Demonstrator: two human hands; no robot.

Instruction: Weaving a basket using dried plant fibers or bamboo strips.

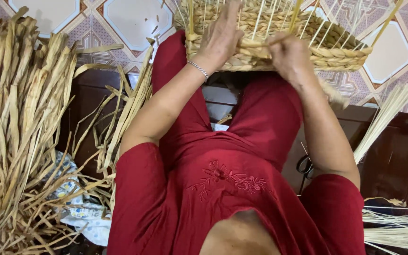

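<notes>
Straw basket [308,42] rim | left hand [220,38], right hand [289,55] pressing | grip apparently closed

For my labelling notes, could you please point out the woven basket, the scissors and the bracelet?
woven basket [336,54]: head view, braided rim.
scissors [304,165]: head view, black handle loop.
bracelet [198,69]: head view, chain on left wrist.

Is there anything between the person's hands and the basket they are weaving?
No. Both the left hand and the right hand already rest directly on the woven basket, pinching a straw strand against its rim.
</notes>
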